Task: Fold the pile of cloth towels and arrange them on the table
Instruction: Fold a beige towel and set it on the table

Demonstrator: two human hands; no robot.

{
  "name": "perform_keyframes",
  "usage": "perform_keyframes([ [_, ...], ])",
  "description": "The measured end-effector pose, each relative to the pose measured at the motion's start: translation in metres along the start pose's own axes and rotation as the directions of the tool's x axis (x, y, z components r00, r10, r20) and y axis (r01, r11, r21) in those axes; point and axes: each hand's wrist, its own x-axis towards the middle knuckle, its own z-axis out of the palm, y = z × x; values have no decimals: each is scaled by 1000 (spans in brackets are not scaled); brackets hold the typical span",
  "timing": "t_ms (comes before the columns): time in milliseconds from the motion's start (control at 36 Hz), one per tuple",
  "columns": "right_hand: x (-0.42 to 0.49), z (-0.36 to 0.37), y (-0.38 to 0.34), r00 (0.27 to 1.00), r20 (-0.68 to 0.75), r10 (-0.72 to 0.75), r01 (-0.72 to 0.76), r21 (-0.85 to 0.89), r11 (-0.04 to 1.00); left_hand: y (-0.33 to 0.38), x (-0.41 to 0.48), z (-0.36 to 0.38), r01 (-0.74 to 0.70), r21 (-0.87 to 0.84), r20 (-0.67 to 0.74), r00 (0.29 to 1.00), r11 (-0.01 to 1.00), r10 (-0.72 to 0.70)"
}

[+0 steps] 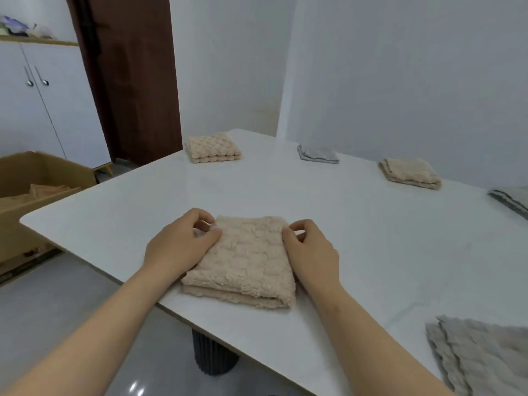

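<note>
folded beige towel point(245, 261) lies at the near edge of the tabletop point(328, 207), long axis pointing away from the person; left hand point(183, 244) and right hand point(311, 250) flank it, each pinching a far corner.

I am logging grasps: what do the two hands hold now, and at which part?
The left hand and the right hand each pinch the folded beige terry towel at one of its far corners.
</note>
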Motion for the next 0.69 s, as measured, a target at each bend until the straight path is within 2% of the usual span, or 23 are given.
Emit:
perform_keyframes([
  [111,7,3,0,999,-32,23,-23,13,1000,-2,-1,1,29,-25,-35,999,999,-30],
  [222,6,1,0,997,-31,74,-73,48,996,6,-2,-1,88,-26,5,996,996,-87],
  [361,5,-8,-9,984,57,167,-168,8,986,20,2,-11,217,-15,171,962,976,-211],
  [500,3,-22,-23,939,165,302,-293,-75,953,27,10,-22,391,-74,320,881,918,-349],
  [611,2,-29,-26,910,208,358,-346,-94,934,29,16,-26,427,-58,372,848,902,-377],
  [694,-6,-32,-26,883,210,421,-423,-38,906,30,19,-28,443,-26,401,826,896,-396],
])
